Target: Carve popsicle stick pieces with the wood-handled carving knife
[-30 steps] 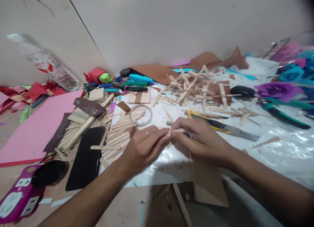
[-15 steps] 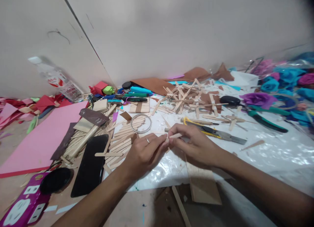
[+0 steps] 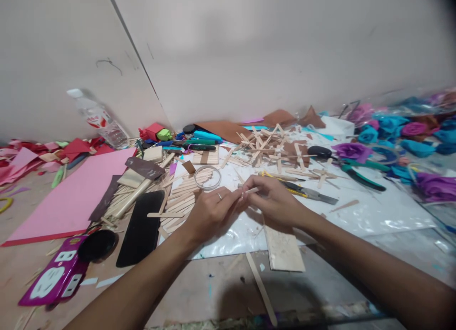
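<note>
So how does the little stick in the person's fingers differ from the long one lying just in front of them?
The small stick is pinched off the surface between the left hand and the right hand; the long stick lies untouched on the bare surface. The small stick shows only a short end, nearly level; the long stick is far longer and runs at a slant. Both are pale, flat wood.

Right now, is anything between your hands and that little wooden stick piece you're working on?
Nothing visible. The left hand and right hand already pinch the small wooden stick between their fingertips, above the plastic sheet. The utility knife lies beyond, clear of them.
</note>
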{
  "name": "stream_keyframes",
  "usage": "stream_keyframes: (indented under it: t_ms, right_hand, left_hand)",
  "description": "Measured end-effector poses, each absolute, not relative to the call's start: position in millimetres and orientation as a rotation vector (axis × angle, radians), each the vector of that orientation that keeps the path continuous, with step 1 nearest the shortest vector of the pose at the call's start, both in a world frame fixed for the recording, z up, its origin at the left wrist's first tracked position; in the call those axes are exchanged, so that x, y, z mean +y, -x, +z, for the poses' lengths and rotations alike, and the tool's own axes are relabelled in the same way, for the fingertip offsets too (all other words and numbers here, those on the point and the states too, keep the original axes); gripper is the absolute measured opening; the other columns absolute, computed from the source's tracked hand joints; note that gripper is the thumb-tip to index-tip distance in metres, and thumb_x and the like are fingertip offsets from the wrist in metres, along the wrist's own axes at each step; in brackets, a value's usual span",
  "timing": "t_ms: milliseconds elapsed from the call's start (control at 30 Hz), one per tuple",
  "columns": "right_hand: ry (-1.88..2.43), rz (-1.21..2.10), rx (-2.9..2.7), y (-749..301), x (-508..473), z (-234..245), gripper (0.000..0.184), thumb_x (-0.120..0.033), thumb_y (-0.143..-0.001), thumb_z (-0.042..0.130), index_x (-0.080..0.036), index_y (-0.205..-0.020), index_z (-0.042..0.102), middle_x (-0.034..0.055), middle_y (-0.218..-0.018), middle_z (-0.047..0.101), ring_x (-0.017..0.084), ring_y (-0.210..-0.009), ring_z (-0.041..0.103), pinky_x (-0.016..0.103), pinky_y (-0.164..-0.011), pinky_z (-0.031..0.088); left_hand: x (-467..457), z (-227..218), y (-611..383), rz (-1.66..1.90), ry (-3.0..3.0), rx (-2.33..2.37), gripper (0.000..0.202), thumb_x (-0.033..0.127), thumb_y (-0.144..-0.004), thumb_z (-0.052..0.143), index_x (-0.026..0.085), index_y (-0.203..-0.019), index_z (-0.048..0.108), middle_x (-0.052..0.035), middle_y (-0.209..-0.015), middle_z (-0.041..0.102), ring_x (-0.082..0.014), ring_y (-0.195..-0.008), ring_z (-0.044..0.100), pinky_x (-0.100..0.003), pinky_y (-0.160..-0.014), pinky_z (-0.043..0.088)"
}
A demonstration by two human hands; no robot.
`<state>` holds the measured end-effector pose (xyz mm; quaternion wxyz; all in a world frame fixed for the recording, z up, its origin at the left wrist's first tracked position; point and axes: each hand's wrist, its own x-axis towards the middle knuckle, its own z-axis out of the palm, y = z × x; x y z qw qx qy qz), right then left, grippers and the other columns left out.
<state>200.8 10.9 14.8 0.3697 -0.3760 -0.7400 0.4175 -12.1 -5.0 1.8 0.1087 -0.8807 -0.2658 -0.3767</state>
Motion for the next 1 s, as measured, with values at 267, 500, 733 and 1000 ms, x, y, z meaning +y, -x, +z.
stream_keyframes:
  t_ms: [267, 500, 733, 1000]
  right_hand:
    - [0.946, 0.814, -1.943, -196.2, 4.7, 21.3, 0.01, -0.013, -0.078, 0.058, -0.02, -0.077, 0.065, 0.0008, -0.078, 0.068, 0.018, -0.077, 0.062, 0.031, -0.074, 0.045]
    - [0.925, 0.692, -2.023, -195.9, -2.5, 19.9, 0.008, -0.019, -0.093, 0.063, -0.021, -0.085, 0.06, 0.0014, -0.083, 0.069, 0.019, -0.079, 0.062, 0.034, -0.077, 0.044]
    - [0.928, 0.551, -2.035, -199.4, -0.7, 13.7, 0.017, -0.027, -0.101, 0.065, -0.022, -0.117, 0.062, 0.0096, -0.111, 0.07, 0.026, -0.103, 0.065, 0.042, -0.093, 0.049]
    - [0.903, 0.276, -2.617, -213.5, 15.6, 18.0, 0.016, -0.026, -0.103, 0.064, -0.021, -0.098, 0.078, 0.011, -0.112, 0.072, 0.03, -0.106, 0.054, 0.047, -0.091, 0.041]
  left_hand:
    - [-3.3, 7.8, 19.3, -1.117, 2.548, -0.777, 0.016, 0.02, -0.104, 0.062, 0.015, -0.119, 0.063, -0.0026, -0.084, 0.07, -0.0147, -0.07, 0.065, -0.025, -0.058, 0.049]
    - [-2.3, 14.4, 26.2, -1.186, 2.525, -0.783, 0.02, 0.017, -0.103, 0.06, 0.018, -0.123, 0.063, -0.0074, -0.098, 0.07, -0.0196, -0.089, 0.067, -0.032, -0.074, 0.057]
    - [1.6, 14.1, 31.3, -1.24, 2.637, -0.957, 0.009, 0.02, -0.102, 0.061, 0.018, -0.098, 0.069, -0.0056, -0.09, 0.068, -0.0197, -0.087, 0.064, -0.031, -0.074, 0.052]
    - [-2.9, 2.3, 18.8, -1.813, 2.595, -1.457, 0.029, 0.018, -0.103, 0.057, 0.018, -0.128, 0.07, -0.0066, -0.099, 0.076, -0.0179, -0.089, 0.072, -0.03, -0.076, 0.057]
